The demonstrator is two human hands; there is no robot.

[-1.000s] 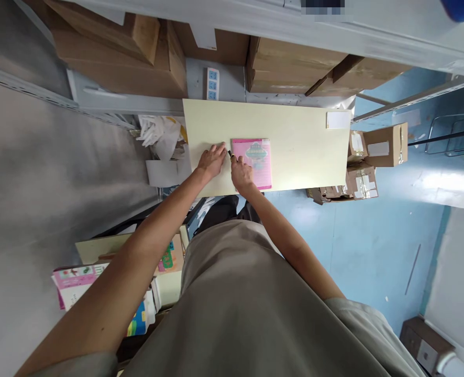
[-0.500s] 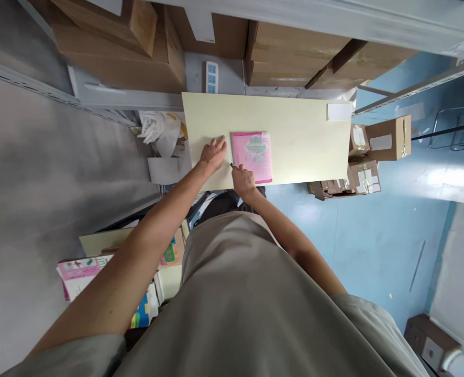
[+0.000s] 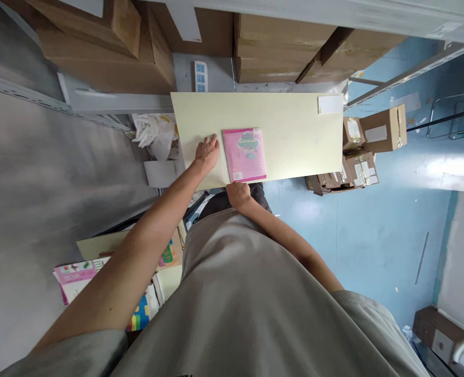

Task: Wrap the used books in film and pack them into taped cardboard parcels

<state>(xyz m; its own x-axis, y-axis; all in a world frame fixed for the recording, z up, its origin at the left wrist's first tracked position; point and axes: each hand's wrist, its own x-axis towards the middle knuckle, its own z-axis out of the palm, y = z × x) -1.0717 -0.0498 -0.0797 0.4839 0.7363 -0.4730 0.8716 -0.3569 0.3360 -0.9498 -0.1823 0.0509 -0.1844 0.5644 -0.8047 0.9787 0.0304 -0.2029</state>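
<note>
A pink book (image 3: 244,154) lies flat on a pale yellow table (image 3: 295,136). My left hand (image 3: 207,151) rests palm down on the table just left of the book, fingers stretched out. My right hand (image 3: 238,194) is closed at the table's near edge, just below the book's lower left corner. A small dark tool was in it earlier; what it holds now is hidden.
Cardboard boxes (image 3: 110,47) fill the metal shelf behind the table. A power strip (image 3: 200,76) sits at the table's back. A white card (image 3: 330,104) lies at the far right corner. Small boxes (image 3: 367,146) stand on the blue floor at right. Books (image 3: 78,275) are stacked at left.
My right hand has slid along the book's left edge toward me, from the top corner to the table's near edge. The left hand stayed flat beside the book.
</note>
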